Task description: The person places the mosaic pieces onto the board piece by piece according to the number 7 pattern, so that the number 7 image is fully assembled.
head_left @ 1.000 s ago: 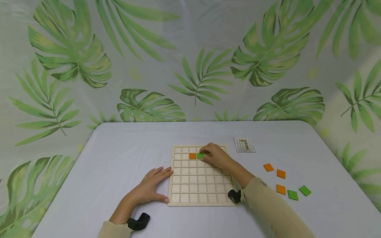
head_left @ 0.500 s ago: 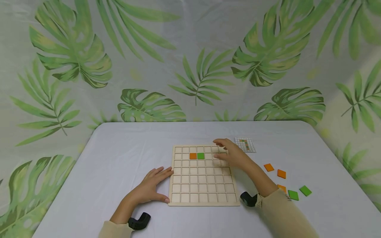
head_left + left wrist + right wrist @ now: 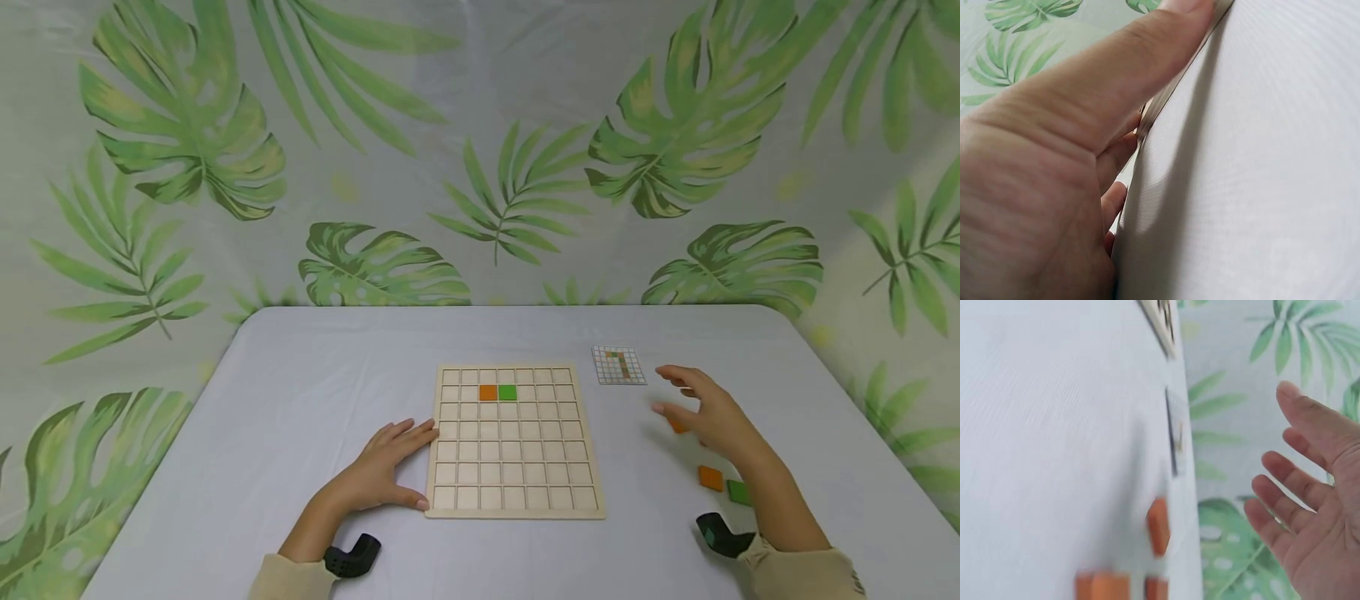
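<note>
A wooden grid board lies on the white table, with one orange tile and one green tile side by side in its second row from the back. My left hand rests along the board's left side, fingertips at its edge and thumb by the near corner. Over the loose tiles on the right, my right hand hovers with fingers spread and nothing in it. Beneath it an orange tile is partly covered. In the right wrist view, orange tiles sit below the open palm.
Behind and right of the board is a small pattern card with a printed grid. Nearer the front lie an orange tile and a green tile, partly behind the right arm. A leaf-print cloth hangs behind the table.
My right hand has let go of the green tile in the grid and moved right, past the card, to above the loose tiles. The left hand has stayed at the board's edge.
</note>
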`<state>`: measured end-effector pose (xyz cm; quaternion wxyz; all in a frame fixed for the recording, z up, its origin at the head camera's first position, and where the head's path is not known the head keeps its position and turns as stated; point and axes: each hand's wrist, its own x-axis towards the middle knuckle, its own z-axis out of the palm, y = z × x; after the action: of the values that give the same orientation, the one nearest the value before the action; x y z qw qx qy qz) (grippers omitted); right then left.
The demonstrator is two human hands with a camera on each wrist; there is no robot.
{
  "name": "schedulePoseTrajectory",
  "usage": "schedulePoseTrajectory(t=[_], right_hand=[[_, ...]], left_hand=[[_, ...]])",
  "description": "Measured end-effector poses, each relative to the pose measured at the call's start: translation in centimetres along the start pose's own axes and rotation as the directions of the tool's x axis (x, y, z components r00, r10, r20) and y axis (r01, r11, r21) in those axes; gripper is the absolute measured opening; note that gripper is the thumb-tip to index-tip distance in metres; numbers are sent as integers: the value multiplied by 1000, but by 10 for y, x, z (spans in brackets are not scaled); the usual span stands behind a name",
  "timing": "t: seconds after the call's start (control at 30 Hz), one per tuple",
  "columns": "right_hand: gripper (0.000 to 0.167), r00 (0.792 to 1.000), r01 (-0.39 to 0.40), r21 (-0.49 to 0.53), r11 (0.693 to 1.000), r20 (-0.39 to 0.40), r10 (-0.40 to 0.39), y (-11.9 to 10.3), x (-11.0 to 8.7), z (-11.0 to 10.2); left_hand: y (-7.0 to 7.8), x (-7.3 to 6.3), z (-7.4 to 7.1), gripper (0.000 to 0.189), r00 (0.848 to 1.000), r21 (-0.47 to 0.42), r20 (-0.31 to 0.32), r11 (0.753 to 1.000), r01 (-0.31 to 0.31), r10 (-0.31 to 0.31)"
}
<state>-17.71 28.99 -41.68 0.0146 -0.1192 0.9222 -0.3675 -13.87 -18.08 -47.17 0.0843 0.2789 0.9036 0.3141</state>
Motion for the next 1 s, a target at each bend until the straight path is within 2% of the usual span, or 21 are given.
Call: schedulePoseTrajectory(t=[0.13,0.27,0.4,0.5,0.63,0.73,0.9,1.0], right_hand=[[63,998,-57,1,998,20,57,22,-12,-6],[60,995,-69,-24,997,75,71,41,-20,-6],[56,991,-73,-59,996,108,79,51,-25,-4],[50,994,-38,-92,995,95,47,54,-23,-2],[34,998,17,-159,987,59,-8,56,-18,2],[26,999,21,-195,981,39,-14,54,-15,5],[34,998,-41,-180,983,32,48,44,-12,5],[36,998,-44,-163,986,26,49,35,-8,6]], left_hand=[[-1,0,0,97,1000,4,-2,1000,3,-3],[-1,1,0,97,1000,4,-7,1000,3,-3],[-2,1,1,97,1000,2,-9,1000,4,-4],[-2,0,0,96,1000,1,-13,1000,2,-2],[-1,-1,0,93,1000,-4,-17,1000,0,0],[-1,-1,0,93,1000,-6,-20,1000,0,0],[-1,-1,1,93,1000,-9,-24,1000,4,-4],[-2,0,2,93,1000,-10,-23,1000,7,-7]])
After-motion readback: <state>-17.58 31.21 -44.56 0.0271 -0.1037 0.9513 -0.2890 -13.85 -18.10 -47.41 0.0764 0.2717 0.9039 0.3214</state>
